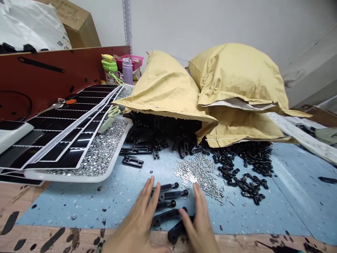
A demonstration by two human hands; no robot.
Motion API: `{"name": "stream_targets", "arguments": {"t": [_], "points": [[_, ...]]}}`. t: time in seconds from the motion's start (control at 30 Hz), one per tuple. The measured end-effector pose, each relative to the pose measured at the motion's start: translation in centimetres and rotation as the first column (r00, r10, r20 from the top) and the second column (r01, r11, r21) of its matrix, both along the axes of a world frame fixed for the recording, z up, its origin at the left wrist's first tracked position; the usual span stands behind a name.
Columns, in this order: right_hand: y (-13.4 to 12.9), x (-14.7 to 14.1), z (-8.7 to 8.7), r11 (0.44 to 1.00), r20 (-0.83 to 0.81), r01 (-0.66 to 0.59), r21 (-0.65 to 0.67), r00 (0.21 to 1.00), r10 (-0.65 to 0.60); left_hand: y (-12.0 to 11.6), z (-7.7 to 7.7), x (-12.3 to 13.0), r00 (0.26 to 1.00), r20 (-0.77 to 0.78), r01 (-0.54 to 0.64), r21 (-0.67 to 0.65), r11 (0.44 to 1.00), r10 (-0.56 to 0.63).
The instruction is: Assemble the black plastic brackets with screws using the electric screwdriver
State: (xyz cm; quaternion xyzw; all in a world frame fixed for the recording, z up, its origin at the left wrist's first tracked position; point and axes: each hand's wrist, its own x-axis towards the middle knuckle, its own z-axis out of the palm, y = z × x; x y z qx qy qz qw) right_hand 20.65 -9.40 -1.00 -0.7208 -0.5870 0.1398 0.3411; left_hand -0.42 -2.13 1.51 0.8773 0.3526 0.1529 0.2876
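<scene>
Levers (166,216): five, black, stacked one above another at the lower centre of the frame, in the gap between the two hands.
Long axis: left to right across the frame, right ends a little higher; the lowest lever slants most.
Left hand (139,215): lower centre-left, fingers straight and loose, not curled round anything; fingertips over the left ends of the upper levers, contact uncertain.
Right hand (198,220): lower centre-right, unclenched, thumb spread over the right ends of the lower two levers; pressure cannot be told.
Nearer hand: left for the upper levers, right for the lower two.
Screws (207,175): loose heap, right of centre, above the right hand.
Nuts (187,170): beside the screws, on their left.
Links (259,160): black, small, heaped right of the screws.
Bracket (140,163): black, slotted, above the left hand.
Mat (86,203): blue, speckled, beneath all these.
</scene>
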Motion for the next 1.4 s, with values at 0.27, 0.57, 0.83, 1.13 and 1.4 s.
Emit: {"name": "stream_targets", "arguments": {"t": [0.27, 0.57, 0.83, 1.13, 1.4], "points": [[1.9, -2.5, -0.3, 0.937, 0.278, -0.343, -0.065, 0.896, 0.347, -0.4, -1.8, 2.6, 1.0, -0.023, 0.009, 0.153, 0.988, -0.005], [2.3, -3.0, 1.2, 0.853, 0.152, -0.513, -0.095, 0.84, 0.521, -0.1, -1.9, 2.4, 0.998, -0.05, -0.018, 0.213, 0.977, 0.029], [1.4, 1.7, 2.9, 0.987, -0.41, -0.072, 0.142, 0.904, 0.125, 1.4, 1.1, 2.5, 0.996, 0.092, -0.007, 0.105, 0.994, -0.003], [3.2, -1.0, 6.3, 0.816, -0.299, -0.429, 0.389, 0.779, 0.552, -1.3, 4.7, 0.4, 0.852, 0.341, 0.312, -0.94, 0.138, 0.398], [4.6, -3.6, 2.1, 0.987, -0.501, -0.156, 0.03, 0.852, 0.15, -1.6, 2.7, -2.1, 0.763, 0.209, 0.316, -0.946, -0.069, 0.612]]}}
